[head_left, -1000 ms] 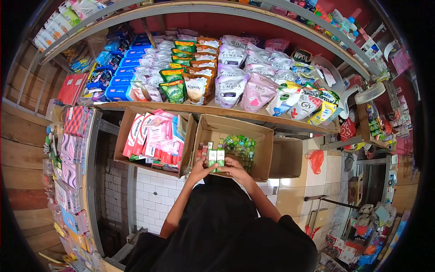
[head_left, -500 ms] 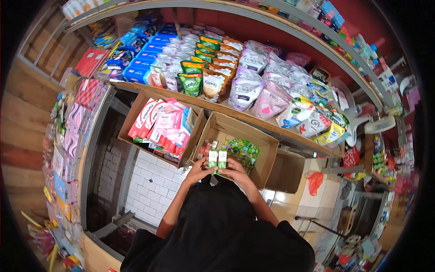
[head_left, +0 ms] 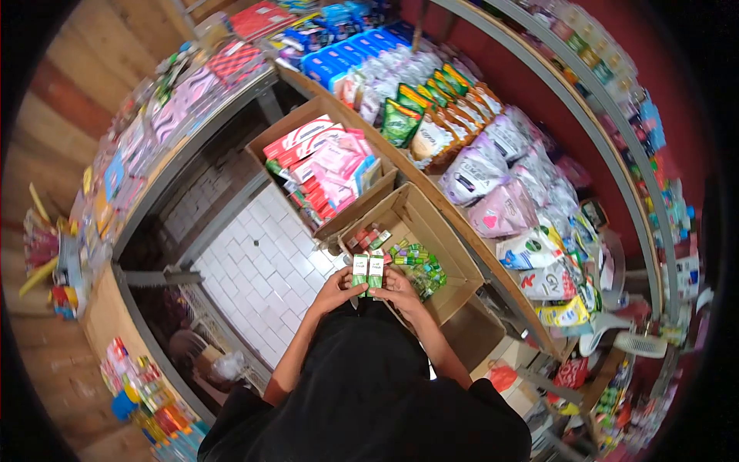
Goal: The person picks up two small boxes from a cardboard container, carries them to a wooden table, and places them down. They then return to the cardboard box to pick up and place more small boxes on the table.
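My left hand (head_left: 339,291) is closed on a small green-and-white box (head_left: 359,269). Next to it, my right hand (head_left: 401,290) grips a matching green-and-white box (head_left: 376,271). Both boxes stand upright side by side, printed faces toward me; the lettering is too small to read fully. Just beyond my hands, an open cardboard carton (head_left: 454,269) holds several small green packs (head_left: 419,269) and a few red ones (head_left: 368,238). Parts of these lie hidden behind my hands and the boxes.
Another carton (head_left: 262,146) to the left holds toothpaste boxes (head_left: 302,140) and pink packets (head_left: 339,160). Behind both runs a wooden shelf (head_left: 431,192) with detergent pouches (head_left: 476,174) and blue packs (head_left: 327,68). A metal-framed rack (head_left: 127,223) stands left, a white fan (head_left: 640,344) right.
The view has turned left, so the shelf and cartons appear rotated clockwise. The two boxes are still in my hands, now slightly closer together.
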`<move>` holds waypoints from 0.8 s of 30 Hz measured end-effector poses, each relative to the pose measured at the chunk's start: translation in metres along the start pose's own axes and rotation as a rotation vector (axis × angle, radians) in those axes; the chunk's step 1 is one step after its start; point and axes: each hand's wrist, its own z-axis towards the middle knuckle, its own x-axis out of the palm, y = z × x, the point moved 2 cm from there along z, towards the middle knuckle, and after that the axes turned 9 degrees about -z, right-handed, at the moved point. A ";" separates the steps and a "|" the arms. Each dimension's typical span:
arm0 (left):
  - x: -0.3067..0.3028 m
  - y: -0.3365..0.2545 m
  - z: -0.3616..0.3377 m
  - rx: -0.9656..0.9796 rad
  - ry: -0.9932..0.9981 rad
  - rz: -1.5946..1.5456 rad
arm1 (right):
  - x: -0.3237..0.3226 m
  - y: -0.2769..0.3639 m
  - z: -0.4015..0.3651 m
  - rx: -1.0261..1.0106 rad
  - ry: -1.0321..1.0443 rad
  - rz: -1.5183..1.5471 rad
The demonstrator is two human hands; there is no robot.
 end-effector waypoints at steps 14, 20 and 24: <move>-0.012 0.040 -0.125 0.132 -0.397 -0.146 | 0.059 -0.042 0.001 0.144 0.393 -0.216; -0.012 0.063 -0.216 0.182 -0.616 -0.225 | 0.123 -0.058 -0.028 0.235 0.556 -0.407; -0.005 0.095 -0.282 0.232 -0.746 -0.303 | 0.163 -0.082 -0.058 0.289 0.676 -0.505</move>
